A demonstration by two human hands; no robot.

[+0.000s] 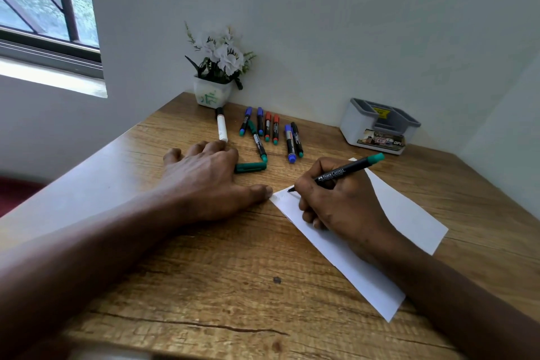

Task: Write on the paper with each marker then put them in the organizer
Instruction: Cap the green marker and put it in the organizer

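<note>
Paper (409,219) partly beneath right hand (342,202)

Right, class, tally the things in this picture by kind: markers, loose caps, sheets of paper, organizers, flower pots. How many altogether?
Markers: 9 (8 lying on the desk, 1 in the right hand)
Loose caps: 1
Sheets of paper: 1
Organizers: 1
Flower pots: 1
Total: 13

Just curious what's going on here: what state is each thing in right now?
Right hand: grips green marker, uncapped, tip on paper.
Left hand: flat on table, thumb at paper's corner.
Green cap: off, lying loose.
Other markers: capped, lying down.
Organizer: no markers inside.
</note>
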